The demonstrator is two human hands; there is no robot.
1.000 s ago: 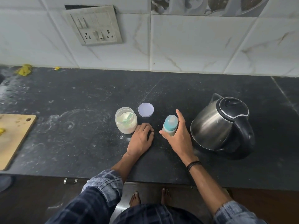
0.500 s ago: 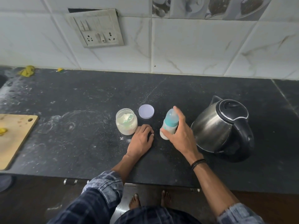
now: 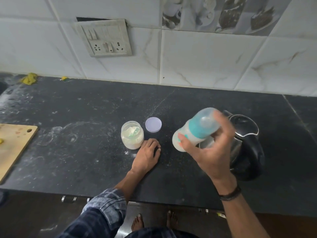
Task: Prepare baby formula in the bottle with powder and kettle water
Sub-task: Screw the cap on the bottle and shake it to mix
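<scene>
Seemingly near the end: on the black countertop (image 3: 85, 160) the steel kettle (image 3: 247, 152) stands closed at right. Before it the right hand (image 3: 211, 155) grips the capped baby bottle (image 3: 193, 133) aloft, tilted, whitish inside, so probably only mixing remains. The left hand (image 3: 147, 155) rests flat, fingers relaxed, beside the open powder jar (image 3: 132, 136), with its lid (image 3: 153, 125) behind.

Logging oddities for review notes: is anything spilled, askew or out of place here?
White powder is smeared across the dark counter left of the open powder jar. The wall switch plate sits crooked, with a dark gap above it.
</scene>
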